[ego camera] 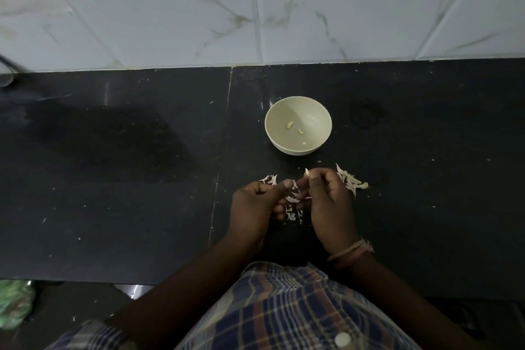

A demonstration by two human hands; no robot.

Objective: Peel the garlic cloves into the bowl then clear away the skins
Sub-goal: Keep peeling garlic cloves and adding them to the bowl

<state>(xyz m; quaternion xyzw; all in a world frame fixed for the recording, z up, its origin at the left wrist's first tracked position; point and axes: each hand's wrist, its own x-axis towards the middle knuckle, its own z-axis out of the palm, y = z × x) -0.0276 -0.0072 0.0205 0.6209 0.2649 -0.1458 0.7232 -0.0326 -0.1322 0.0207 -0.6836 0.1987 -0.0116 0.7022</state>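
We see our right hand [331, 207] raised a little above the black counter [113, 179], its fingers curled inward and its fingertips pinching a small pale garlic clove [306, 172] that pokes up at the top of the hand. Our left hand [255, 207] sits just beside it, to its left, with fingers curled and the thumb stretched toward the right hand; whether it grips anything we cannot tell, though it shows nothing plainly in its grasp. Between the two hands and just below their fingertips lie scattered garlic skins [292, 202], thin whitish flakes on the dark surface. More flakes [270, 179] rest just beyond the left hand's knuckles. Immediately to the right of the right hand lies a small heap of unpeeled garlic and skin [350, 180], close against the back of the fingers. Straight ahead of the right hand, near but apart from it, stands the cream bowl [298, 102], upright on the counter, with two peeled cloves [290, 124] lying on its bottom and a smaller pale bit near its front wall. A pink thread band [350, 253] circles the right wrist. Behind the bowl the counter meets a white marbled tile wall [255, 8]. Below both wrists we see the checked shirt [284, 307], and far off to the lower left of the left hand a green bag [14, 302].
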